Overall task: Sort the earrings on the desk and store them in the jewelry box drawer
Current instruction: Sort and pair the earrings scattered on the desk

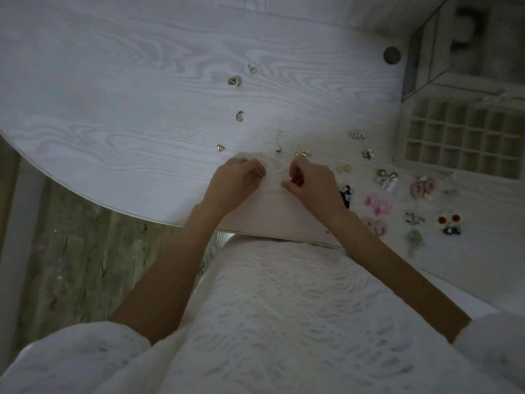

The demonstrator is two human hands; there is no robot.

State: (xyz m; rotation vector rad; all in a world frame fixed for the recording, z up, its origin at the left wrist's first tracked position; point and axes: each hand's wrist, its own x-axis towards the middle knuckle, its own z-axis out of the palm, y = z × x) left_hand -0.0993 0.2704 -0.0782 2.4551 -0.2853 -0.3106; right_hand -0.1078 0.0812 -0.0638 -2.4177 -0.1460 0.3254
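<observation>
Both hands rest on the white desk (pixel 119 115) near its front edge. My left hand (pixel 237 180) has its fingers pinched on a small thin earring at its fingertips. My right hand (pixel 309 183) is curled around a small gold earring. Loose gold earrings (pixel 235 80) lie in a scattered column beyond the hands; another gold earring (pixel 221 148) sits just left of my left hand. Colourful earrings (pixel 377 205) are spread at the right. The jewelry box drawer (pixel 460 137), with its grid of compartments, stands open at the far right.
The jewelry box body (pixel 468 46) with glass sides stands behind the drawer. A round dark cap (pixel 392 55) is set in the desk near it. The desk's curved edge runs down the left, with floor below. My white garment fills the bottom of the view.
</observation>
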